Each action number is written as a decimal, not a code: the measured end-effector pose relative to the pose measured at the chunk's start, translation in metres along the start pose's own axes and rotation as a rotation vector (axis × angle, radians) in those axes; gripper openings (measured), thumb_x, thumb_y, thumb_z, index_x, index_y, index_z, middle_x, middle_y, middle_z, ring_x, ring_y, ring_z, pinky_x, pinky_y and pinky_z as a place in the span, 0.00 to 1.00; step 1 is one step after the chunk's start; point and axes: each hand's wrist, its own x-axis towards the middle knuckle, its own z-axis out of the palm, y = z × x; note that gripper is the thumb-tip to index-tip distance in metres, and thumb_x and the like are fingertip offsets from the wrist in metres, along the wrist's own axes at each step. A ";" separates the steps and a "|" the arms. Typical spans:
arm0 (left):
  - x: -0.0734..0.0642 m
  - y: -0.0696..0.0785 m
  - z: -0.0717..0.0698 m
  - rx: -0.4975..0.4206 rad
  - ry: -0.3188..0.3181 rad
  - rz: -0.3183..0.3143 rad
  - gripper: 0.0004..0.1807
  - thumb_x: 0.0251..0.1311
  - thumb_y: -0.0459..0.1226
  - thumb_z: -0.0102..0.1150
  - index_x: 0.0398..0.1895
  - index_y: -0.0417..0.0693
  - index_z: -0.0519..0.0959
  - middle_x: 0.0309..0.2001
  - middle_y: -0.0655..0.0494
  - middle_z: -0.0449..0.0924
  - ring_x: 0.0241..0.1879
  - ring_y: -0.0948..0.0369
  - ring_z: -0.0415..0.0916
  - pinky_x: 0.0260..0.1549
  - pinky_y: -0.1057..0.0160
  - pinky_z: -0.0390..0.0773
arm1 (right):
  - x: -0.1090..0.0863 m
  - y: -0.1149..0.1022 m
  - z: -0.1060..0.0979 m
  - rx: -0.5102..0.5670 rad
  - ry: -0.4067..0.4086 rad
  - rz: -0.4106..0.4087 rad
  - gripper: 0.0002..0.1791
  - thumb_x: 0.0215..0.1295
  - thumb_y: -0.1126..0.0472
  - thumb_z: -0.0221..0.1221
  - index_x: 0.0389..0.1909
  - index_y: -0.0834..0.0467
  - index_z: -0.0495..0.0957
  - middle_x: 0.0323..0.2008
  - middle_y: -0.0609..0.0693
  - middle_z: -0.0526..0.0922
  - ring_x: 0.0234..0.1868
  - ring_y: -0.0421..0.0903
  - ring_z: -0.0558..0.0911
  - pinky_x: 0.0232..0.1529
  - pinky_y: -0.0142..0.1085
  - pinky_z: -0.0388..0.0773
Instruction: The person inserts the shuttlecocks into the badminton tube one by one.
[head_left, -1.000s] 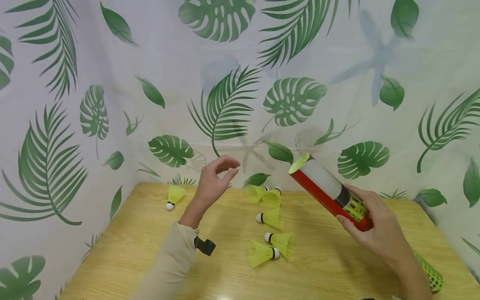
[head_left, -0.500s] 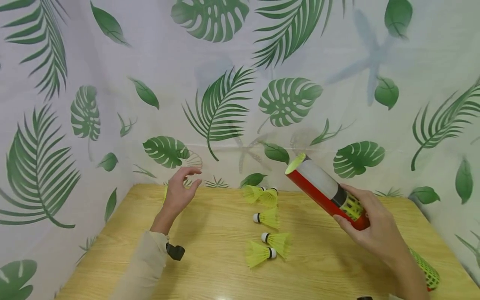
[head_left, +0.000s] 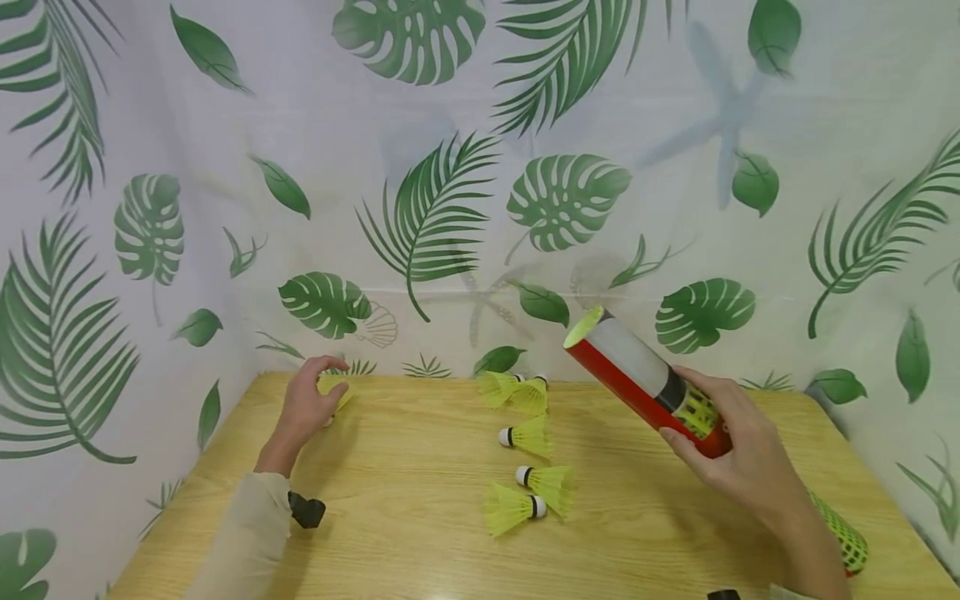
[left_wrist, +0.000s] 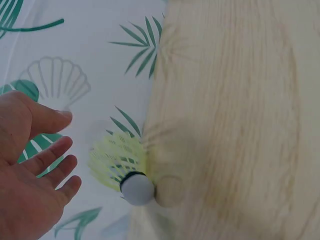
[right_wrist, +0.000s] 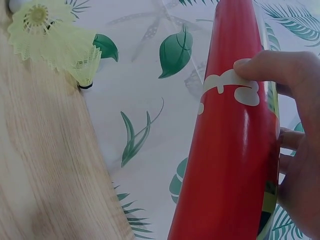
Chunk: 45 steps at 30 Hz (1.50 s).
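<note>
picking up the lone yellow shuttlecock (left_wrist: 127, 167) looks to be the step in hand, judging by how the left hand (head_left: 303, 408) hangs just beside it, well to the left of the red shuttlecock tube (head_left: 641, 373). the left fingers (left_wrist: 50, 155) are released: they curve loosely, parted from the thumb, and the left wrist view shows them apart from the shuttlecock. it lies near the far edge of the wooden table (head_left: 397, 475), its white cap (left_wrist: 137, 190) toward the person.

the right hand (head_left: 750, 462) grasps the red shuttlecock tube near its lower end, fingers and thumb wrapped round it, holding it tilted above the table with its mouth (head_left: 584, 327) up and to the left. whether anything is inside, i cannot tell.

five more yellow shuttlecocks (head_left: 531, 435) lie left of the red shuttlecock tube, between it and the left hand. a green mesh tube (head_left: 843, 533) lies to its right and nearer the person, partly behind the right forearm (head_left: 810, 546).

the next move seems to call for a light pinch by the left hand, then a carry rightward to the mouth while the right hand keeps the angle steady.
</note>
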 end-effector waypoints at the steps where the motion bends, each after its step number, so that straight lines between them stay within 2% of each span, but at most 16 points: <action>1: -0.001 -0.004 0.000 0.002 -0.007 -0.011 0.12 0.64 0.23 0.60 0.51 0.35 0.79 0.59 0.35 0.76 0.64 0.39 0.68 0.64 0.37 0.67 | 0.000 0.001 0.000 0.002 0.001 -0.003 0.48 0.51 0.64 0.78 0.74 0.48 0.68 0.57 0.51 0.77 0.48 0.44 0.72 0.36 0.34 0.79; 7: -0.001 -0.019 0.001 0.012 -0.032 -0.066 0.15 0.59 0.19 0.51 0.47 0.37 0.80 0.61 0.34 0.75 0.68 0.38 0.66 0.66 0.37 0.65 | -0.002 0.005 -0.001 0.021 0.015 -0.018 0.49 0.49 0.66 0.78 0.74 0.48 0.68 0.57 0.50 0.77 0.48 0.39 0.71 0.37 0.31 0.78; 10: -0.001 -0.026 0.001 0.030 -0.031 -0.075 0.16 0.58 0.20 0.51 0.47 0.36 0.80 0.61 0.33 0.74 0.68 0.37 0.65 0.66 0.37 0.64 | -0.002 0.007 -0.004 0.019 0.032 -0.020 0.50 0.48 0.67 0.78 0.74 0.49 0.69 0.57 0.50 0.77 0.48 0.37 0.70 0.36 0.31 0.78; 12: -0.001 -0.030 -0.001 0.043 -0.037 -0.093 0.17 0.58 0.20 0.49 0.48 0.36 0.80 0.62 0.32 0.73 0.66 0.37 0.66 0.64 0.38 0.66 | -0.002 0.008 -0.004 0.017 0.038 -0.021 0.49 0.48 0.67 0.78 0.74 0.49 0.69 0.56 0.50 0.77 0.48 0.37 0.69 0.36 0.31 0.78; 18: -0.002 -0.034 -0.005 0.160 -0.063 -0.126 0.18 0.55 0.20 0.47 0.47 0.34 0.81 0.60 0.28 0.73 0.61 0.35 0.69 0.53 0.41 0.71 | -0.003 0.007 -0.004 0.018 0.032 -0.012 0.49 0.48 0.67 0.78 0.73 0.49 0.69 0.56 0.50 0.77 0.48 0.39 0.70 0.35 0.32 0.77; 25: 0.001 -0.025 -0.015 0.222 -0.107 -0.150 0.11 0.65 0.24 0.55 0.47 0.33 0.82 0.56 0.30 0.77 0.58 0.35 0.72 0.55 0.38 0.74 | -0.002 0.007 -0.006 0.018 0.044 0.007 0.49 0.48 0.67 0.78 0.73 0.49 0.70 0.56 0.50 0.77 0.48 0.39 0.70 0.36 0.30 0.76; 30: 0.001 -0.020 -0.023 0.259 -0.138 -0.149 0.10 0.66 0.25 0.56 0.45 0.33 0.83 0.51 0.33 0.81 0.49 0.38 0.77 0.47 0.41 0.78 | -0.001 0.007 -0.004 0.000 0.036 0.020 0.48 0.50 0.66 0.77 0.74 0.48 0.68 0.58 0.51 0.77 0.49 0.41 0.70 0.37 0.30 0.76; 34: -0.003 -0.014 -0.028 0.267 -0.145 -0.159 0.09 0.66 0.26 0.57 0.45 0.33 0.84 0.49 0.35 0.82 0.46 0.40 0.78 0.44 0.42 0.79 | -0.001 0.006 -0.004 -0.003 0.030 0.029 0.48 0.51 0.65 0.77 0.75 0.48 0.68 0.59 0.51 0.76 0.49 0.42 0.70 0.38 0.32 0.77; 40: -0.008 -0.003 -0.029 0.229 -0.088 -0.169 0.09 0.69 0.28 0.57 0.46 0.36 0.85 0.50 0.35 0.82 0.46 0.41 0.80 0.43 0.43 0.81 | -0.001 0.004 -0.006 0.019 0.029 0.051 0.48 0.52 0.65 0.77 0.75 0.48 0.67 0.58 0.53 0.76 0.49 0.46 0.71 0.37 0.32 0.76; 45: -0.012 0.007 -0.030 0.157 0.000 -0.144 0.07 0.69 0.28 0.59 0.44 0.38 0.85 0.47 0.37 0.83 0.43 0.44 0.81 0.37 0.48 0.82 | -0.001 0.005 -0.005 0.006 0.039 0.035 0.48 0.52 0.65 0.77 0.75 0.48 0.68 0.59 0.52 0.77 0.50 0.41 0.70 0.38 0.33 0.77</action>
